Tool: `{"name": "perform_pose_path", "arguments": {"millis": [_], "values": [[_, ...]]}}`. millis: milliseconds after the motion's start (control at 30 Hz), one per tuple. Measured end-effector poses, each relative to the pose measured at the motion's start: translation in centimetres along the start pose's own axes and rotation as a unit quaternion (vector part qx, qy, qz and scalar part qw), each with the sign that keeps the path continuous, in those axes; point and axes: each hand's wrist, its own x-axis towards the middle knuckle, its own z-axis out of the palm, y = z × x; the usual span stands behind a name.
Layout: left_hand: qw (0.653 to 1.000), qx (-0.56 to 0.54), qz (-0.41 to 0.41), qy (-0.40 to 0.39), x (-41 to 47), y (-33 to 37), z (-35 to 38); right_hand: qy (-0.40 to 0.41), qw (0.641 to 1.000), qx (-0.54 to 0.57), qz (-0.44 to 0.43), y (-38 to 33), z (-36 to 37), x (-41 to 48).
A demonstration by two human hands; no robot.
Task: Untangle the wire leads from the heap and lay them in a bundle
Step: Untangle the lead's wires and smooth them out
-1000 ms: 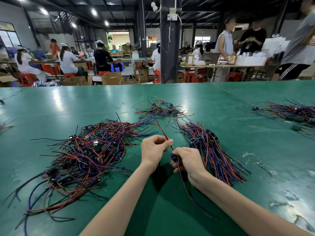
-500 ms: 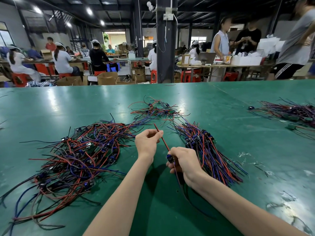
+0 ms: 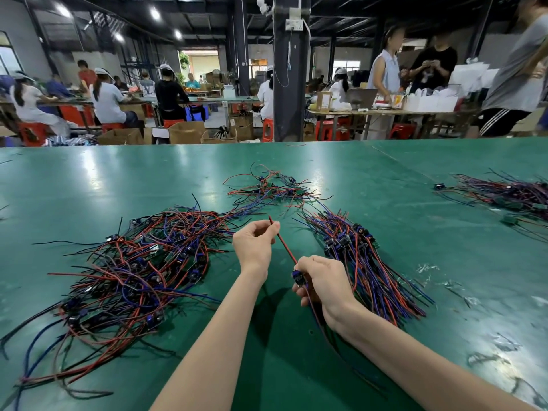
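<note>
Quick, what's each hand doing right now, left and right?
Left hand: pinches the red wire near its free end.
Right hand: grips the blue component at the wire's other end.

You are in a bright, evenly lit hall. Round ceiling lamps (image 3: 155,13) far overhead to the left glow white against a dim roof. They lay pale glare streaks on the glossy green table (image 3: 89,179), far left and near right. Your forearms (image 3: 216,336) cast a soft dark shadow between them. Near things are sharp; the standing people (image 3: 388,63) far right are blurred. The wide lens stretches the left and right edges
</note>
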Motion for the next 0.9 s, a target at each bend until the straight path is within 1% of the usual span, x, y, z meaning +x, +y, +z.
{"name": "perform_pose_path", "arguments": {"millis": [200, 633, 800, 900], "values": [[1.000, 0.006, 0.008, 0.023, 0.12, -0.07, -0.11, -0.010, 1.000, -0.008, 0.000, 0.19, -0.05, -0.43], [0.999, -0.023, -0.010, 0.028, 0.32, -0.18, -0.25, -0.018, 1.000, -0.010, 0.006, 0.04, 0.00, -0.61], [0.999, -0.028, -0.017, 0.042, 0.52, -0.29, -0.34, -0.018, 1.000, -0.016, 0.002, 0.04, -0.10, -0.75], [0.999, -0.028, -0.013, 0.036, 0.56, -0.36, -0.33, -0.018, 1.000, -0.016, -0.001, 0.13, -0.14, -0.76]]}}
